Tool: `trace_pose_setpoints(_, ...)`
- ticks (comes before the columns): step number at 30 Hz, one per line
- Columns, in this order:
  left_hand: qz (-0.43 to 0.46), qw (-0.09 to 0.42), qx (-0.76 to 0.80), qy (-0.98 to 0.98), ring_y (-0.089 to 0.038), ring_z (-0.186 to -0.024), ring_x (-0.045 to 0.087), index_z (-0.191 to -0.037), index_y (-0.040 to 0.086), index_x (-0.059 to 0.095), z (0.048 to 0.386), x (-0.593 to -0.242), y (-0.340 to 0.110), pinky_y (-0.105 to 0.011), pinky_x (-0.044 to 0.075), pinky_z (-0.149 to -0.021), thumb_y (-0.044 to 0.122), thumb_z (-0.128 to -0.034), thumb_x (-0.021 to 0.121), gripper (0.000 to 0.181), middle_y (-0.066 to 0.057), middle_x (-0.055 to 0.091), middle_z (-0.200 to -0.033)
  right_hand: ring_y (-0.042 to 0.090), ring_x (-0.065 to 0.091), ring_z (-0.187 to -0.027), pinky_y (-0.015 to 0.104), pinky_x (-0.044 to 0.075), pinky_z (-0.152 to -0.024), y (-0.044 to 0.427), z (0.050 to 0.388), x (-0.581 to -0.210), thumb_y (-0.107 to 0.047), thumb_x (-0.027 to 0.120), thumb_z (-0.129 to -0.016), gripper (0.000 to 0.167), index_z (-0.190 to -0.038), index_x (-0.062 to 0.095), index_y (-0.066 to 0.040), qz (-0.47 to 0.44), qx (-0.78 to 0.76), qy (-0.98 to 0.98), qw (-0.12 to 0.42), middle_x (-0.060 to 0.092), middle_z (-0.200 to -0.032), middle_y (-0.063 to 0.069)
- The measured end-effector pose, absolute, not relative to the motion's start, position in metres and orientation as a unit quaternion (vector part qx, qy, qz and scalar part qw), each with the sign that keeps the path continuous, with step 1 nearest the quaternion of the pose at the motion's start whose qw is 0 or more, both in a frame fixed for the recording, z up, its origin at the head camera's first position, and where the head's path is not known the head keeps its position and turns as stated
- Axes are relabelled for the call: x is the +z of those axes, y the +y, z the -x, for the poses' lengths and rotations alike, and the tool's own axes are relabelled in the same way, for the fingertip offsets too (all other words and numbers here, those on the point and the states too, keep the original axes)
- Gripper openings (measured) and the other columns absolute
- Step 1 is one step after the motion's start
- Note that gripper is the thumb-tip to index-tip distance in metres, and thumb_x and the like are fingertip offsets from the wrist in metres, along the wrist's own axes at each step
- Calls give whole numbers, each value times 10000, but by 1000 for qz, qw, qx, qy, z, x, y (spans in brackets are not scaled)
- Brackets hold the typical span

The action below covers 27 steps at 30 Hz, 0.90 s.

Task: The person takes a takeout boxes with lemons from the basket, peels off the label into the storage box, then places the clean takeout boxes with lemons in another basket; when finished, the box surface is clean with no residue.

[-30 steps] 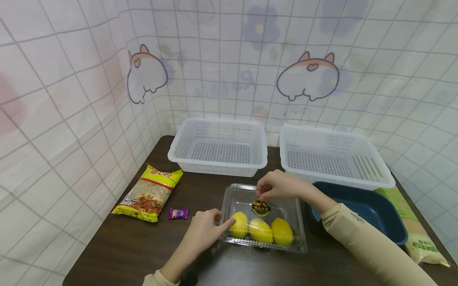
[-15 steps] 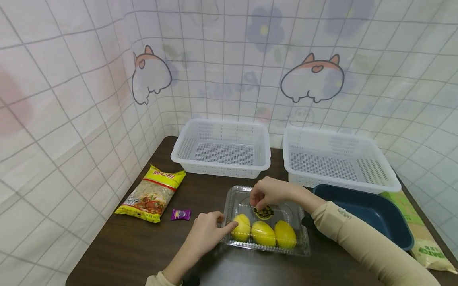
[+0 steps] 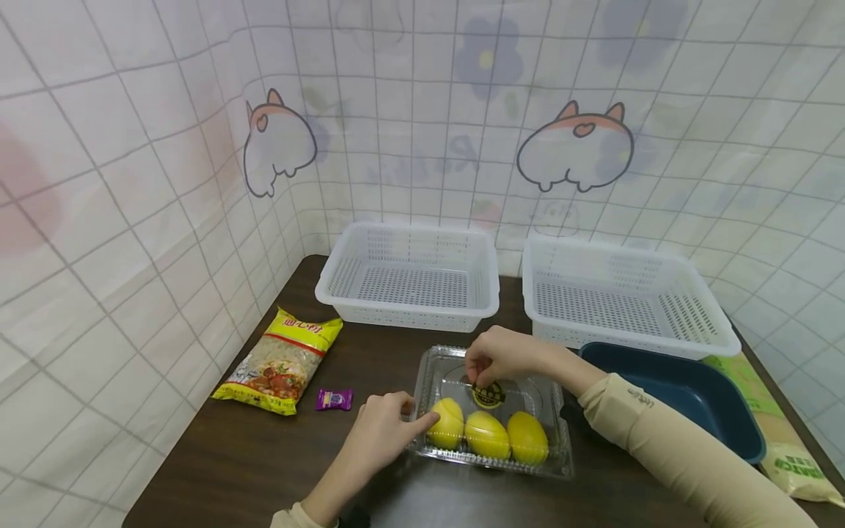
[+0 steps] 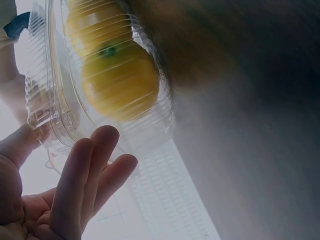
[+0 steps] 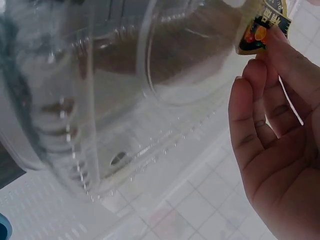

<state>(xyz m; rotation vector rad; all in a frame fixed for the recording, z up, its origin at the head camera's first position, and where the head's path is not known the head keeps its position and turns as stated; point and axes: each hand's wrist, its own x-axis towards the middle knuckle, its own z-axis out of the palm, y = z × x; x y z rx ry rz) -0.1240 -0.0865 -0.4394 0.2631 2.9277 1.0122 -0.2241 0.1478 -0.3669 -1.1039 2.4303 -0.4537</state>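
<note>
A clear plastic fruit box (image 3: 455,367) with its lid down holds three yellow fruits (image 3: 486,434) along the near side. My left hand (image 3: 379,429) is at its left side, thumb resting on the lid. In the left wrist view the fingers (image 4: 75,185) are fairly straight beside the clear wall, with a yellow fruit (image 4: 120,82) behind it. My right hand (image 3: 505,357) is over the lid and pinches the edge of a black and gold sticker (image 3: 488,394). The right wrist view has the thumb on this sticker (image 5: 262,30), fingers curled below.
Two white perforated baskets (image 3: 405,314) (image 3: 627,341) stand along the back wall. A dark blue basin (image 3: 686,389) is at the right, by a green and beige bag (image 3: 795,462). Leftward lie a yellow food bag (image 3: 280,359) and a small purple packet (image 3: 334,400) on the brown table (image 3: 218,469).
The right hand has shifted slightly toward the left edge of the sticker and pinches there. The left hand stays at the box's side. The head view has moved a little.
</note>
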Motion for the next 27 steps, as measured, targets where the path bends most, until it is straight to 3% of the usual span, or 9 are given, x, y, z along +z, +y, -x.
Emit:
trace_pose_setpoints(5,-81,11,328,941,-219,-820,719,-873,75,723,123,-440,-86,-376,562,-693,546,-836,720,472,-96,772,-902,90,625,-657,177,503,-605,155,226,-362,-86,717,-892,98,-824,687,-151,400,-169,878,201,700,-753,-29)
trace_pose_setpoints(12,-86,3,324,942,-242,-825,727,-878,62,729,124,-440,-86,-383,573,-703,543,-841,717,482,-111,774,-905,58,567,-647,202,491,-606,177,231,-339,-97,713,-899,78,-844,684,-145,399,-181,881,177,684,-764,-18)
trace_pose_setpoints(27,-82,9,321,943,-242,-830,723,-888,58,734,120,-441,-85,-393,554,-706,550,-839,716,495,-104,774,-904,61,475,-633,230,406,-587,271,228,-323,-112,709,-897,112,-823,633,-147,293,-156,933,135,614,-737,-26)
